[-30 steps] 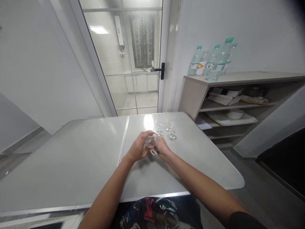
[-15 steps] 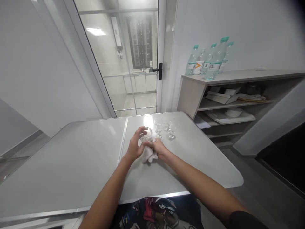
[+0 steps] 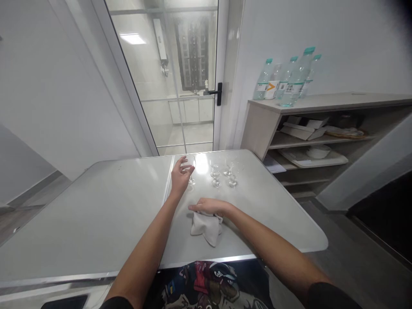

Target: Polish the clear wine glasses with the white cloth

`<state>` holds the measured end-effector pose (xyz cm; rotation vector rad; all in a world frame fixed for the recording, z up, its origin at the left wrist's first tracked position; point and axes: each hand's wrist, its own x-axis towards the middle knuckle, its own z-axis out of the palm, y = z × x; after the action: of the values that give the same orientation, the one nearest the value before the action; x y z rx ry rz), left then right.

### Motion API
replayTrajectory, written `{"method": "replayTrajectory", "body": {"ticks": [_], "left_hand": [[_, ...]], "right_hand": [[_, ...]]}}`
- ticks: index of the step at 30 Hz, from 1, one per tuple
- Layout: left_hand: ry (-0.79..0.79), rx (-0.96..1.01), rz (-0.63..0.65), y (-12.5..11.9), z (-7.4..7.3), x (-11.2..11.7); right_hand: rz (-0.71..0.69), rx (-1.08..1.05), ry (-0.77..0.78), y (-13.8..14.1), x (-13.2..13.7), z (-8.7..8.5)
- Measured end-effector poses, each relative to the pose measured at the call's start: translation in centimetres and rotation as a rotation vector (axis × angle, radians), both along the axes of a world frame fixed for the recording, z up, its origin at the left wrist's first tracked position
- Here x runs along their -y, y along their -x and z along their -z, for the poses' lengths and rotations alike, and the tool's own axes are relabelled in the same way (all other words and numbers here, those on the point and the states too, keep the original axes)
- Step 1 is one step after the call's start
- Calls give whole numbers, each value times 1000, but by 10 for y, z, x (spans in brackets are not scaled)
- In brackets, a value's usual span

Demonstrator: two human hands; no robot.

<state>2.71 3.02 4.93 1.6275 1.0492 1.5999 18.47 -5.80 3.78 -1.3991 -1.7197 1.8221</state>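
My left hand (image 3: 181, 176) curves its fingers around a clear stemmed glass (image 3: 192, 180), mostly hidden behind the hand. The glass's foot shows on the table, left of the other glasses. Closer to me, my right hand (image 3: 210, 207) is closed on a white cloth (image 3: 207, 227) that hangs down over the table. Several more clear stemmed glasses (image 3: 216, 182) stand upright to the right of my left hand, faint against the pale surface.
The pale table (image 3: 128, 214) has a seam (image 3: 168, 182) running away from me. Beyond it is a glass door (image 3: 154, 107) with a black handle (image 3: 219, 94). At the right, plastic bottles (image 3: 291, 88) stand on a shelf unit (image 3: 260, 124).
My left hand has moved the glass away from me and slightly left, apart from the cloth. My right hand has drawn the cloth back toward me.
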Motion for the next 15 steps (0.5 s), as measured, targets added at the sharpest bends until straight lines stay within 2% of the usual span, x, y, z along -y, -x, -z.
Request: {"method": "replayTrajectory", "body": {"ticks": [3, 8, 15], "left_hand": [[39, 25, 49, -13, 14, -22], [65, 41, 90, -29, 35, -48], [69, 32, 133, -42, 41, -55]], "right_hand": [[-107, -3, -68, 1, 2, 1], [-110, -3, -85, 1, 3, 1], [-107, -11, -106, 3, 5, 0]]}}
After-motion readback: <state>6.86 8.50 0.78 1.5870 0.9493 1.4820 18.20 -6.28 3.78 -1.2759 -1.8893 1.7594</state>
